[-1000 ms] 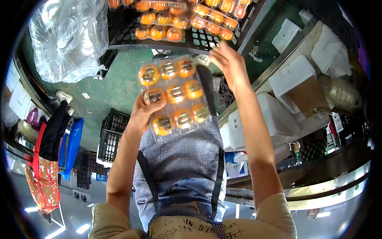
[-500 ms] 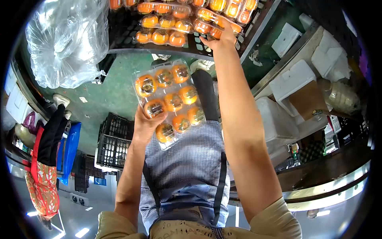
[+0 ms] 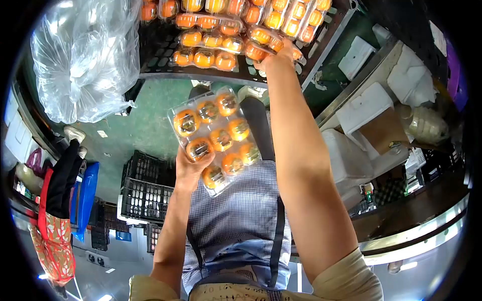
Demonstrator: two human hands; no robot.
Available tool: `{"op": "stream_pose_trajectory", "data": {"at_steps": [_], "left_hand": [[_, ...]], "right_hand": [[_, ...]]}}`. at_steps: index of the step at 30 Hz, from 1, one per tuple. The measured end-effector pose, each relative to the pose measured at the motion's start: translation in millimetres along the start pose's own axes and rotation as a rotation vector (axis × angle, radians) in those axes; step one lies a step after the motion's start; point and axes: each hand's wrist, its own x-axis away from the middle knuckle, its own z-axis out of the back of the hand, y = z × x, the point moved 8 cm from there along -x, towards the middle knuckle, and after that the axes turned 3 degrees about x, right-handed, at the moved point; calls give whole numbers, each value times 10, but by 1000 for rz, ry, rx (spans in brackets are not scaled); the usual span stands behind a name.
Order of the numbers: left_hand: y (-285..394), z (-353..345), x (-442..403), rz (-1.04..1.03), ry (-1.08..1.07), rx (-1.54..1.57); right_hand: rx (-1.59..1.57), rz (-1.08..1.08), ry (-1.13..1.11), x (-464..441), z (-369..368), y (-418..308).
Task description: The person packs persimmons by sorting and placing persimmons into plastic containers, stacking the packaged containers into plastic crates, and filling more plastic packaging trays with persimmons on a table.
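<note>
My left hand (image 3: 195,168) grips a clear plastic pack of persimmons (image 3: 221,140) by its left side, thumb over the top. The pack is tilted in front of my apron, and rows of orange fruit with dark calyxes show through its lid. My right hand (image 3: 280,56) reaches to the near right part of a dark crate (image 3: 246,65). Its fingers and thumb are closed around the near edge of another persimmon pack (image 3: 261,36), partly hidden by the hand. More packs, such as a persimmon pack (image 3: 205,59), lie beside it in the crate.
A large clear plastic bag (image 3: 83,65) stands left of the crate. Black crates (image 3: 145,195) are stacked on the green floor (image 3: 120,140). Another person (image 3: 57,200) in a red apron is at the left. White foam boxes (image 3: 361,105) line the right side.
My right thumb has drawn in against the pack in the crate, where it was spread apart before. The held pack stays in my left hand. The whole view has shifted slightly.
</note>
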Motion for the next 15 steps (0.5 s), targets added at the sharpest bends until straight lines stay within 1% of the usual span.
{"op": "stream_pose_trajectory", "data": {"at_steps": [2, 4, 7, 15], "left_hand": [[31, 33, -21, -9, 17, 1], [40, 83, -21, 12, 53, 10], [34, 133, -26, 26, 35, -20], [172, 175, 41, -12, 79, 2]], "right_hand": [[-45, -14, 33, 109, -30, -19], [-106, 14, 6, 56, -87, -38], [-121, 34, -26, -34, -98, -45], [-171, 127, -185, -220, -94, -88]]}}
